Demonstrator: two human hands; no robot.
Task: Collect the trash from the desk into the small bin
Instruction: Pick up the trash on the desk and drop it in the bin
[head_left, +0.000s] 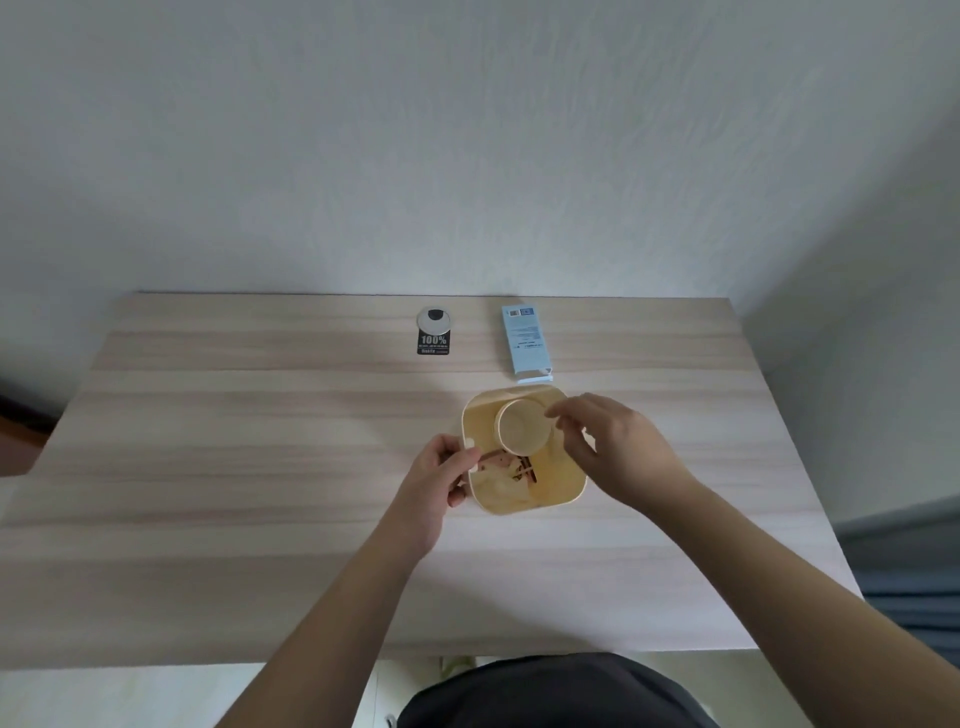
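Note:
A small cream-yellow bin (563, 486) stands on the wooden desk (260, 467), right of centre. Inside it lie crumpled wrappers (501, 478) and a paper cup (522, 425), which sits at the bin's far side with its mouth facing up. My left hand (434, 486) grips the bin's left rim. Over the bin's right side hovers my right hand (608, 447), its fingertips at the cup's rim; whether they pinch it is unclear. A light blue carton (525, 340) lies flat on the desk just behind the bin.
A grey cable grommet (436, 318) with a black "100%" sticker (433, 344) sits near the desk's back edge. A white wall rises behind the desk. The desk's front edge is close to my body.

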